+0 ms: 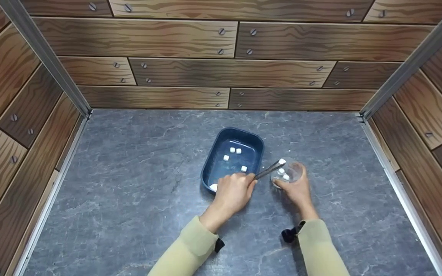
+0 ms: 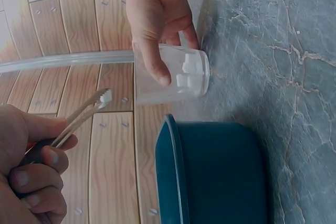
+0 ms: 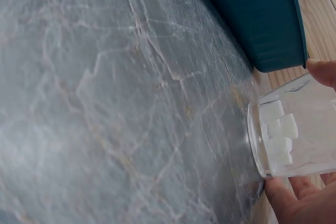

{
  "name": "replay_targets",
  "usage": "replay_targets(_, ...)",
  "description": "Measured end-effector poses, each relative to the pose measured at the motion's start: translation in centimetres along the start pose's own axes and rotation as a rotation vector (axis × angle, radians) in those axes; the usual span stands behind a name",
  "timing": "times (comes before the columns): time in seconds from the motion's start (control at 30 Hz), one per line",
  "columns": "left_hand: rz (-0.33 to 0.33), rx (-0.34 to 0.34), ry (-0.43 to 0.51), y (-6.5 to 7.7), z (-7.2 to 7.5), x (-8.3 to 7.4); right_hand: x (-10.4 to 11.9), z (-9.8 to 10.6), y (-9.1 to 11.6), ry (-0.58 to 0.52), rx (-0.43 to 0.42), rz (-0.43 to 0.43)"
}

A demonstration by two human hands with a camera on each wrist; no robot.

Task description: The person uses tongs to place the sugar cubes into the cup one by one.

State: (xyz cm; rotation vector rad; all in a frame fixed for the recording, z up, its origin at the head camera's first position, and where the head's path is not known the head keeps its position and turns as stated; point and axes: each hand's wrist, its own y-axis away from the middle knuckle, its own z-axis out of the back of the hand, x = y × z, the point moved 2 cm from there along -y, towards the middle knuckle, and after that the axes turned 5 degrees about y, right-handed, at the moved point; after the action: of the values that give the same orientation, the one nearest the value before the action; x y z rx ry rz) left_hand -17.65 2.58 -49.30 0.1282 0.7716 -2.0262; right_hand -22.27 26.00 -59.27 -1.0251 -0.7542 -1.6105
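Observation:
My left hand (image 1: 233,193) grips a pair of metal tongs (image 1: 268,171), seen also in the left wrist view as tongs (image 2: 79,119). Their tips pinch a white cube (image 1: 282,161) above the mouth of a clear cup (image 3: 304,129). Thumb and fingers of my right hand (image 1: 297,188) are curled round that cup, which stands on the grey surface. Several white cubes (image 3: 282,127) lie at its bottom. Left of the cup sits a dark blue tray (image 1: 204,174) with several white cubes (image 1: 226,157) spread over its floor; my left hand partly hides its near end.
Wood-patterned walls (image 1: 182,73) enclose the grey marbled surface (image 1: 129,161) at the back and both sides. Metal strips (image 1: 401,184) run along the side edges. The tray's raised wall (image 2: 220,171) stands close beside the cup.

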Motion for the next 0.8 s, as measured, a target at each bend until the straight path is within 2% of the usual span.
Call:
replay_targets(0.17, -0.016, 0.019, -0.012, -0.1, -0.4, -0.2, 0.0, 0.0, 0.1, 0.017, -0.031, 0.009)
replay_targets(0.37, 0.007, 0.044, -0.023, 0.1, -0.8, 0.3, 0.1, 0.1, 0.1, 0.015, -0.012, -0.007)
replay_targets(0.8, 0.136, 0.021, -0.006, 1.6, 0.3, 3.7, 0.1, 0.1, 0.1, 0.028, 0.003, -0.027)
